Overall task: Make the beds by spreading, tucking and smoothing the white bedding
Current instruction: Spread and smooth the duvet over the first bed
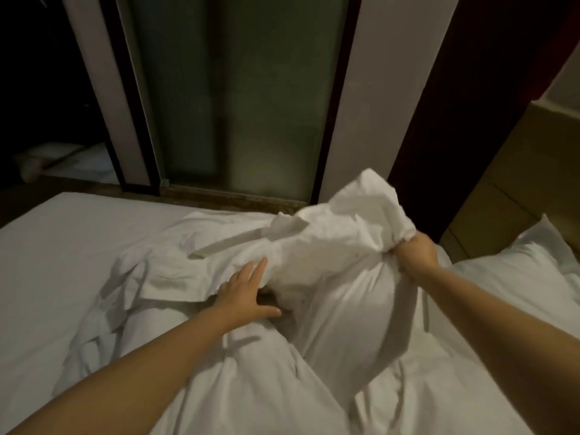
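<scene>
A crumpled white duvet [329,309] lies bunched across the middle of the bed [56,246], whose flat white sheet shows bare on the left. My right hand [414,252] grips a raised bunch of the white bedding and holds it lifted above the mattress. My left hand [248,293] reaches out with straight, spread fingers and touches the fabric just under the lifted fold. A white pillow [530,262] lies at the right edge of the bed.
Beyond the far edge of the bed stands a frosted glass panel [238,98] in a dark frame, between pale wall strips. More white linen [62,161] lies on the dark floor at the far left. A tan panelled surface [502,189] rises at the right.
</scene>
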Demonstrator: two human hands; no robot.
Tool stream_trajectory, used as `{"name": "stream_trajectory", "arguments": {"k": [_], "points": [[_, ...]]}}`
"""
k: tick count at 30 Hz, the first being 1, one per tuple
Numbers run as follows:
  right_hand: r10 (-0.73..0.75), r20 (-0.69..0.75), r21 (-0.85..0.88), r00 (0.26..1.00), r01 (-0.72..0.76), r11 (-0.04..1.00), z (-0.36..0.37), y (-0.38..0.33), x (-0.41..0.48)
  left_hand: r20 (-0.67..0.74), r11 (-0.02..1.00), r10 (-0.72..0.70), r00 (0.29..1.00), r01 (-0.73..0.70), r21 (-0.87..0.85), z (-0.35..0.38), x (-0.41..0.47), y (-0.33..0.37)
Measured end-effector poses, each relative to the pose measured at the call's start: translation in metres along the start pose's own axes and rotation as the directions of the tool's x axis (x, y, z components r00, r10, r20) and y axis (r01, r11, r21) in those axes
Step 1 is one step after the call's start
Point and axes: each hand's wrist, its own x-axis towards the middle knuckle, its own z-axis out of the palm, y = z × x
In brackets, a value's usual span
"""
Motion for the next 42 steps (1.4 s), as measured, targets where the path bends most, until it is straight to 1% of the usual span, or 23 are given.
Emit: {"name": "stream_trajectory", "arguments": {"k": [3,5,7,9,10,11,13,15,16,18,20,22,25,28,30,32,34,35,36,37,39,40,42], "points": [[-0.191,-0.071,0.120,0.979,0.199,0.973,-0.026,-0.081,0.040,-0.093,1.000,0.020,0.995,-0.019,0.007,-0.019,0.021,0.028],[-0.302,-0.141,0.200,0.943,0.326,0.924,-0.042,-0.142,0.059,-0.198,0.998,0.012,0.980,-0.023,-0.058,-0.042,0.035,0.042],[-0.357,-0.258,0.288,0.898,0.424,0.858,-0.056,-0.193,0.077,-0.309,0.986,-0.035,0.950,-0.019,-0.169,-0.065,0.050,0.042],[-0.372,-0.343,0.345,0.862,0.484,0.804,-0.062,-0.225,0.090,-0.369,0.986,-0.039,0.928,-0.023,-0.164,-0.083,0.062,0.034],[-0.390,-0.337,0.326,0.857,0.495,0.806,-0.058,-0.232,0.097,-0.373,0.990,-0.035,0.927,-0.019,-0.138,-0.087,0.068,0.028],[-0.419,-0.295,0.239,0.859,0.491,0.837,-0.049,-0.233,0.104,-0.360,0.991,-0.041,0.932,-0.007,-0.131,-0.088,0.074,0.022],[-0.448,-0.094,-0.113,0.889,0.438,0.892,-0.018,-0.220,0.117,-0.286,0.988,-0.091,0.954,0.051,-0.144,-0.081,0.081,0.012],[-0.338,0.100,-0.421,0.936,0.348,0.838,0.021,-0.184,0.117,-0.197,0.981,-0.149,0.969,0.120,-0.154,-0.062,0.086,0.000],[-0.252,0.152,-0.514,0.956,0.294,0.806,0.043,-0.156,0.111,-0.136,0.976,-0.174,0.975,0.152,-0.156,-0.049,0.087,-0.007],[-0.048,0.223,-0.560,0.974,0.168,0.811,0.086,-0.087,0.082,-0.029,0.969,-0.211,0.977,0.206,-0.134,-0.023,0.083,-0.020],[0.150,0.277,-0.535,0.949,0.023,0.845,0.123,-0.009,0.037,0.049,0.972,-0.205,0.978,0.209,-0.108,0.004,0.074,-0.032],[0.227,0.268,-0.600,0.936,-0.022,0.800,0.148,0.055,-0.011,0.093,0.972,-0.187,0.978,0.198,-0.128,0.029,0.061,-0.043],[0.115,0.255,-0.670,0.960,0.090,0.737,0.156,0.101,-0.051,0.113,0.966,-0.250,0.962,0.256,-0.040,0.051,0.037,-0.061],[-0.053,0.218,-0.662,0.975,0.187,0.726,0.143,0.106,-0.048,0.047,0.958,-0.288,0.957,0.287,0.028,0.059,0.022,-0.076],[-0.193,0.192,-0.661,0.962,0.272,0.699,0.138,0.106,-0.047,0.027,0.943,-0.333,0.943,0.332,0.029,0.059,0.013,-0.079],[-0.367,0.173,-0.628,0.914,0.390,0.674,0.140,0.111,-0.059,0.001,0.928,-0.372,0.928,0.372,0.035,0.062,0.003,-0.081],[-0.553,0.171,-0.518,0.815,0.552,0.653,0.150,0.116,-0.083,-0.016,0.914,-0.403,0.915,0.403,0.051,0.068,-0.011,-0.086],[-0.604,0.217,-0.463,0.767,0.626,0.628,0.157,0.114,-0.101,-0.010,0.906,-0.420,0.907,0.420,0.048,0.072,-0.019,-0.089],[-0.610,0.313,-0.405,0.728,0.683,0.608,0.166,0.106,-0.120,0.002,0.900,-0.436,0.900,0.435,0.035,0.076,-0.027,-0.092],[-0.549,0.440,-0.366,0.711,0.700,0.613,0.177,0.097,-0.139,0.012,0.890,-0.457,0.890,0.457,0.009,0.079,-0.036,-0.095],[-0.226,0.683,-0.405,0.694,0.618,0.674,0.202,0.078,-0.172,0.026,0.867,-0.495,0.868,0.496,-0.046,0.084,-0.052,-0.100],[-0.071,0.736,-0.463,0.673,0.577,0.673,0.215,0.070,-0.184,0.031,0.855,-0.514,0.857,0.515,-0.069,0.086,-0.060,-0.104],[0.076,0.759,-0.535,0.647,0.553,0.639,0.237,0.058,-0.202,0.029,0.831,-0.547,0.837,0.547,-0.103,0.089,-0.077,-0.120]]}}
